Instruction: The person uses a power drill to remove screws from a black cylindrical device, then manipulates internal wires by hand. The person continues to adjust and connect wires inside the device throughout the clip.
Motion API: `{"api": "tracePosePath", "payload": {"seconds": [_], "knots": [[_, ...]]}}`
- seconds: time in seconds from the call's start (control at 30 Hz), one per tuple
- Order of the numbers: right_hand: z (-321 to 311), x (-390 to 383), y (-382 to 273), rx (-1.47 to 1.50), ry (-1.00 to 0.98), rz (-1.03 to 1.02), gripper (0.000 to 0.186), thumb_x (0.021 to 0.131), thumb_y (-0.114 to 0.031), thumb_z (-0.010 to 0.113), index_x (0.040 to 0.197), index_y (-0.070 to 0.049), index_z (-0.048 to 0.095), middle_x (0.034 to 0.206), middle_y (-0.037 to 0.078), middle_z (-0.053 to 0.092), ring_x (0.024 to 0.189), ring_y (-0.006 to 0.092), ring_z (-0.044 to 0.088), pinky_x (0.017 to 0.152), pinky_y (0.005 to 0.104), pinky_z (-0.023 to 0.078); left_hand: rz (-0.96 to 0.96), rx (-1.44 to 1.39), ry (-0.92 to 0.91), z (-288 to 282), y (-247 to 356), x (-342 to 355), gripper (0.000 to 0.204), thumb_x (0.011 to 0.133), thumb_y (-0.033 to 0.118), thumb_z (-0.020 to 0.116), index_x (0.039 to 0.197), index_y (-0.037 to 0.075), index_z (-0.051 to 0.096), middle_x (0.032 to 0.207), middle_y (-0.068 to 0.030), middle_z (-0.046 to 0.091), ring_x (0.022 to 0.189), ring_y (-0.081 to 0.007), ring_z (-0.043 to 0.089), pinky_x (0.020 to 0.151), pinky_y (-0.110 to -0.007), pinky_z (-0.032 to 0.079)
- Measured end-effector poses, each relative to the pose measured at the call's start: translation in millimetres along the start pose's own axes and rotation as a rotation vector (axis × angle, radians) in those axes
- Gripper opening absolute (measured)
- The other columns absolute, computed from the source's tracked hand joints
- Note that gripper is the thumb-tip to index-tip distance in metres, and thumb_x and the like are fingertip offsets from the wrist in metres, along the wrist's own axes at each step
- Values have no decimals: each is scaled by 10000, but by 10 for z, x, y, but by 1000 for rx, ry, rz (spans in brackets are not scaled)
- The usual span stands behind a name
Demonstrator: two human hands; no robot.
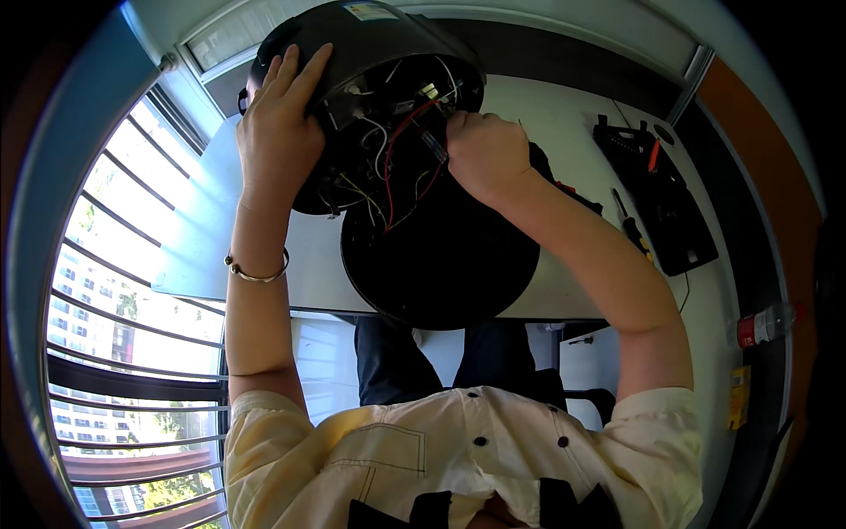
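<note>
A black rounded appliance lies tipped on the table, its open underside facing me. White, red and yellow wires and small parts show inside the opening. My left hand lies against the left of the housing with its fingers stretched out over the shell. At the right edge of the opening my right hand is closed, close to the wires and a small dark part. Its fingertips are turned away, so what they hold is hidden. Below the opening a round black panel reaches past the table's front edge.
On the right lies an open black tool case with a red-handled tool. Beside it is a yellow-and-black screwdriver. A dark red-marked object is partly behind my right forearm. Farther right are a bottle and a yellow packet.
</note>
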State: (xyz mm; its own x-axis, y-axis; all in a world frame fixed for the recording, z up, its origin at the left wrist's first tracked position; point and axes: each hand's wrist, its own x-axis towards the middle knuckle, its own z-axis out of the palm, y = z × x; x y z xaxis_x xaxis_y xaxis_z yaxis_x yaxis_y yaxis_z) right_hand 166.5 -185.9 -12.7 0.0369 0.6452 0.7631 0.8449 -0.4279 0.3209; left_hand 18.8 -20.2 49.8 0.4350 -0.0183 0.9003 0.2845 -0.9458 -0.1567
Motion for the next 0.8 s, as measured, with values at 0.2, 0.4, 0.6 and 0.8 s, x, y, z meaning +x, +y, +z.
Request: {"api": "tracePosePath", "payload": {"seconds": [0.2, 0.4, 0.6, 0.8], "knots": [[2, 14, 13, -55, 52, -43, 104, 594, -11, 570, 524, -53, 506, 521, 81, 512, 480, 170, 533, 365, 263, 400, -9, 2, 1, 17, 48, 13, 616, 675, -80, 513, 1200, 240, 552, 1200, -142, 547, 1125, -318, 515, 841, -406, 489], [-115, 107, 79, 1043, -374, 768, 159, 842, -123, 532, 827, 20, 601, 571, 14, 476, 468, 86, 424, 404, 209, 312, -21, 6, 1, 9, 67, 8, 616, 680, -82, 517, 1201, 245, 551, 1208, -139, 542, 1132, -316, 510, 842, -411, 489], [-115, 100, 216, 2008, -529, 1153, 248, 886, -161, 520, 931, 76, 578, 620, -9, 438, 472, 47, 320, 411, 189, 232, -9, 10, 21, 15, 52, -3, 619, 682, -82, 519, 1202, 252, 550, 1203, -129, 548, 1136, -313, 507, 843, -414, 489], [-61, 62, 176, 1361, -326, 871, 179, 802, -136, 588, 779, 40, 613, 541, 18, 464, 472, 96, 407, 407, 235, 308, -17, 12, 12, 8, 67, -9, 620, 680, -81, 519, 1197, 259, 554, 1201, -125, 551, 1126, -303, 518, 839, -395, 494]]}}
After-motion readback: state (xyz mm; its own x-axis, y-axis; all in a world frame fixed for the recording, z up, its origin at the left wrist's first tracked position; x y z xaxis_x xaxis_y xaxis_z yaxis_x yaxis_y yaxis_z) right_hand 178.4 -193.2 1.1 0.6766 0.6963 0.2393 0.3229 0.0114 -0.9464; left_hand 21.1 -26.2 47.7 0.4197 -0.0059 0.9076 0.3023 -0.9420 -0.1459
